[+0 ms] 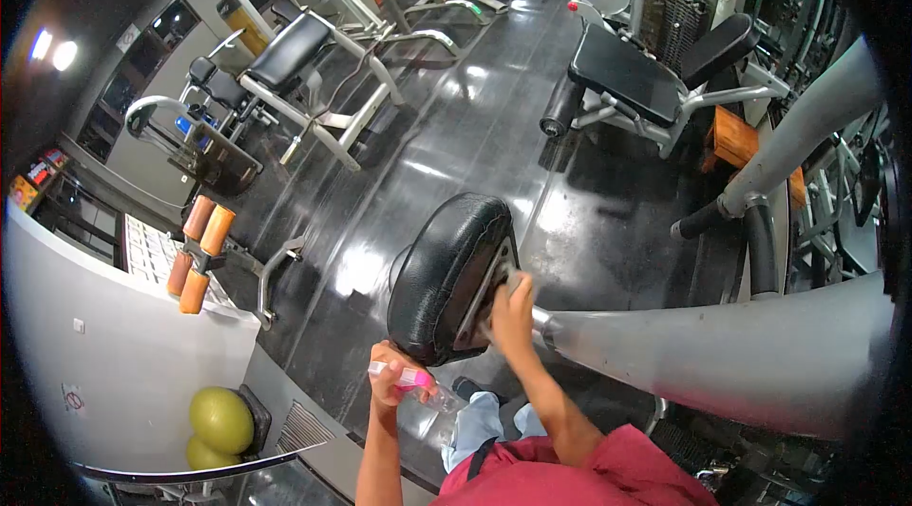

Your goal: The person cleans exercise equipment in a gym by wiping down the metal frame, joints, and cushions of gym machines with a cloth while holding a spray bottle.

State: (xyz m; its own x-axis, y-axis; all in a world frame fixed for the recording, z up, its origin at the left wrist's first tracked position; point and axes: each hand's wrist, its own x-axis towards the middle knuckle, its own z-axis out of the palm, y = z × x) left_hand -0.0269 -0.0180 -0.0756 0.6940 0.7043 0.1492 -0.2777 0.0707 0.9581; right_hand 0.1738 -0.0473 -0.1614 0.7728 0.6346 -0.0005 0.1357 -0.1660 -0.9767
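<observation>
My left hand (388, 375) is closed around a clear spray bottle (443, 400) with a pink and white spray head (412, 377), just below the lower end of a black padded cushion (442, 273). The cushion belongs to a gym machine and stands tilted in front of me. My right hand (514, 316) is at the cushion's back plate (483, 289), its fingers closed on what looks like a greyish cloth (513, 280). Motion blurs that cloth, and my hand covers most of it.
A thick grey machine tube (712, 344) runs from the cushion to the right. Beyond stand a black bench (627, 74), a wooden box (736, 147) and another padded machine (290, 50). Orange foam rollers (217, 230) and green exercise balls (221, 419) are at left.
</observation>
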